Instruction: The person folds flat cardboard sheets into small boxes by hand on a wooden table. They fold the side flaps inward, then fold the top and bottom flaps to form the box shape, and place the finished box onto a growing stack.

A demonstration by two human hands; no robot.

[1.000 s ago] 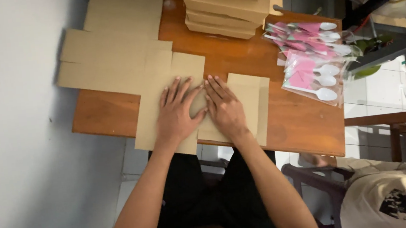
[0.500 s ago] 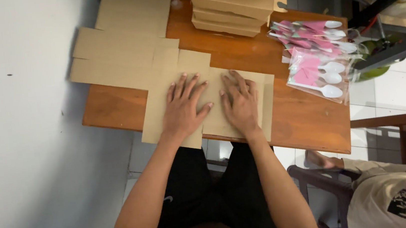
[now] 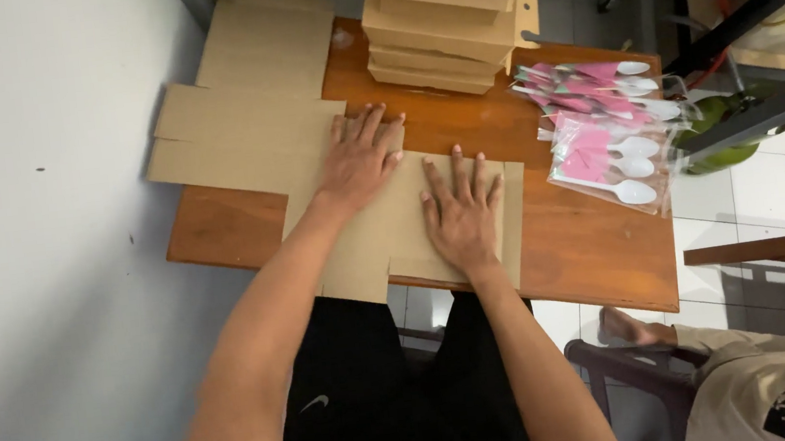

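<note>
The left hand (image 3: pixel 359 159) and the right hand (image 3: pixel 461 211) are pressed flat, fingers spread, on a flat brown cardboard box blank (image 3: pixel 383 226) laid on the brown wooden surface (image 3: pixel 590 248).

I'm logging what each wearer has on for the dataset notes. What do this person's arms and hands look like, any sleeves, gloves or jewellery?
Both forearms are bare, with no sleeves reaching them. The left hand and right hand wear no gloves, and no rings, watch or bracelet show on the fingers or wrists.
</note>
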